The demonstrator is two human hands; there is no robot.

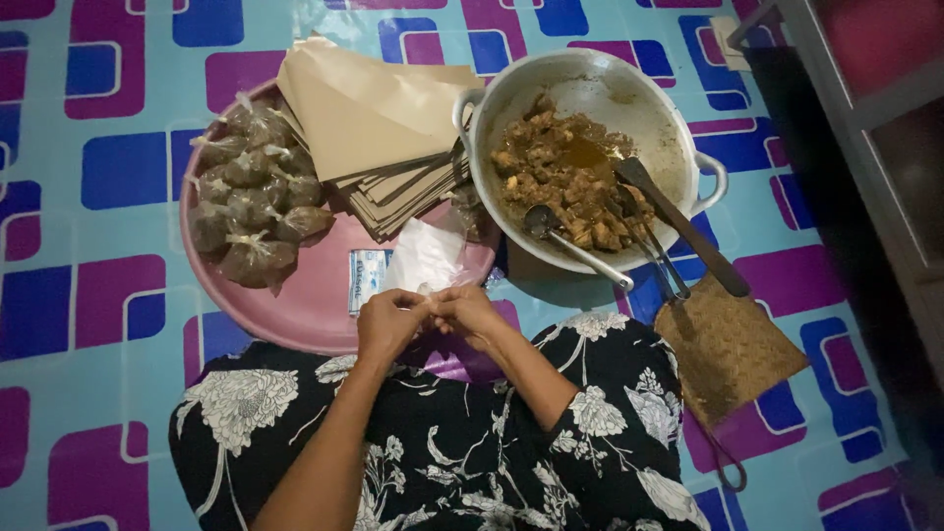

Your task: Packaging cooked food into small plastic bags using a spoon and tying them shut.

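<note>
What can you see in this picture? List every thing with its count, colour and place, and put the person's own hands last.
tray: one, pink, left of centre on the mat
filled bags: about ten, clear with brown filling, tray's left side
paper sheets: one stack, tan, tray's top right
clear bag: one, above the hands
pot: one, metal, brown food, right of tray
spoon: one, metal, in pot
woven pad: one, brown, right
left hand: pinching the bag
right hand: pinching the bag

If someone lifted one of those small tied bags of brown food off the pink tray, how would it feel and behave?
The tied bags look soft and bulging, so one would probably sag and squash in the fingers. The thin clear plastic looks slippery and perhaps easy to puncture. Lumpy and piled loosely on the pink tray, one would likely slump if nudged, not roll.
</note>
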